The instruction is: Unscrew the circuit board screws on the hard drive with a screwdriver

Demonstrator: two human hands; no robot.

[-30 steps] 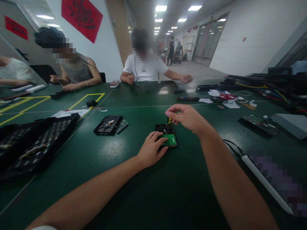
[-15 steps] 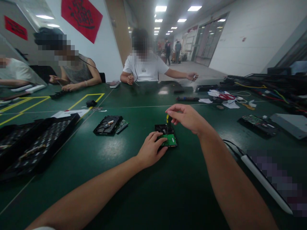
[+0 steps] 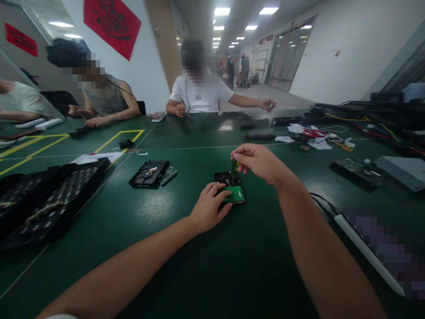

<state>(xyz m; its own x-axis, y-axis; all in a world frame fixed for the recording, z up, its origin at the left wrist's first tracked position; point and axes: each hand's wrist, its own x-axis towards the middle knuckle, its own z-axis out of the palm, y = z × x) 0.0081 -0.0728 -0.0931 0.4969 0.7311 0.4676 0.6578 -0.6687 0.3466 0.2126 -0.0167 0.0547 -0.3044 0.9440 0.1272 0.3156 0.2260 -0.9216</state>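
A black hard drive (image 3: 229,179) with a green circuit board (image 3: 236,194) on top lies on the green table (image 3: 186,266) in front of me. My left hand (image 3: 210,207) rests on its near left corner, fingers pressed down on the drive and the board's edge. My right hand (image 3: 257,163) hovers just above the drive's far end, fingers pinched round the top of a small yellow-and-black screwdriver (image 3: 235,166) that stands upright with its tip on the drive.
Another opened hard drive (image 3: 150,173) lies to the left, beside black trays (image 3: 46,195). More drives (image 3: 358,172), a grey box (image 3: 403,170), scissors and paper scraps (image 3: 314,134) sit right. A white bar (image 3: 368,252) lies near right. Several people sit at the far side.
My right hand has shifted very slightly about the screwdriver's top; the left hand and the drive stay put. The person opposite has stretched an arm further right.
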